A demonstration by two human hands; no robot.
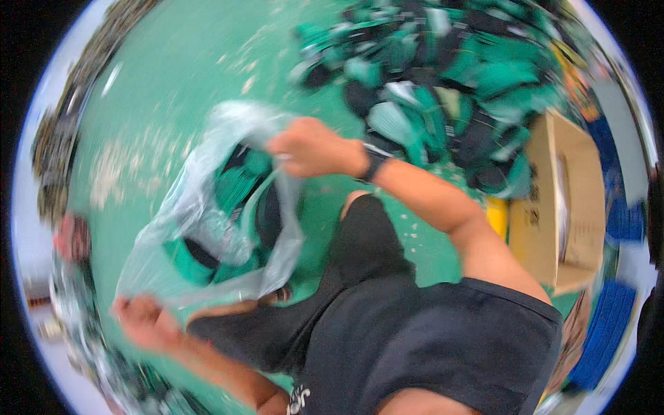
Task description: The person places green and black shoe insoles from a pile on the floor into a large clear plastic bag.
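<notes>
A large clear plastic bag (207,145) stands on the green floor in front of me, its mouth spread wide. My right hand (304,146) is closed on the bag's far right rim, with a dark band on the wrist. At the near left, my left hand (145,321) is closed on the opposite edge, its fingers smeared by motion. Inside the bag lie several green and black bundled pieces (238,183), apparently soft and flat with rounded ends; their exact kind is too blurred to tell. Crumpled plastic covers part of them.
A big heap of similar green, black and pale pieces (484,76) covers the floor at the far right. An open cardboard box (546,207) stands to my right, beside a yellow object (496,218) and a blue ribbed stack (605,335). Piled bundles line the left edge.
</notes>
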